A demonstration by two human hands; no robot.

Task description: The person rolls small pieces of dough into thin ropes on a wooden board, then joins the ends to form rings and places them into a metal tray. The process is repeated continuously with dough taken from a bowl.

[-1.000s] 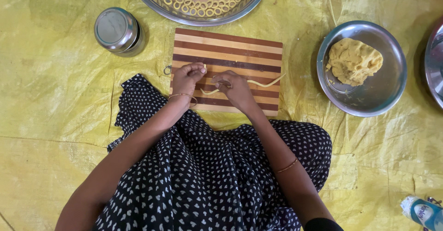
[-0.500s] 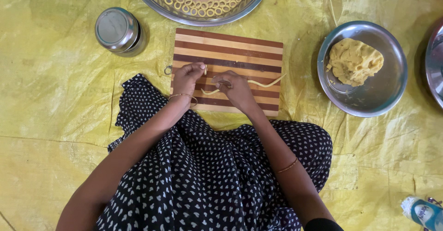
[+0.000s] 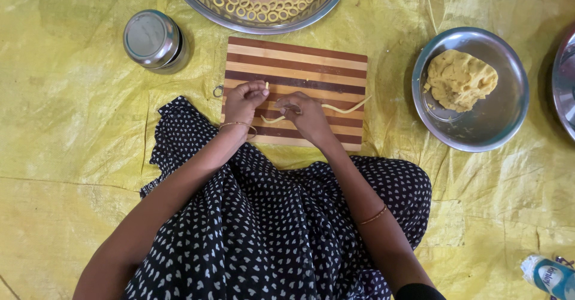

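Here, the left hand point(image 3: 244, 99) pinches 1 end of the dough rope point(image 3: 344, 106) on the striped board point(image 3: 299, 57); the right hand point(image 3: 305, 111) presses it, fingers curled. Soft, likely tear-prone; best held near the ends.

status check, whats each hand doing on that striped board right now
Left hand pinching one end of the dough strand. Right hand pressing the strand on the striped board. Nothing in the way; dough bowl off to the right.
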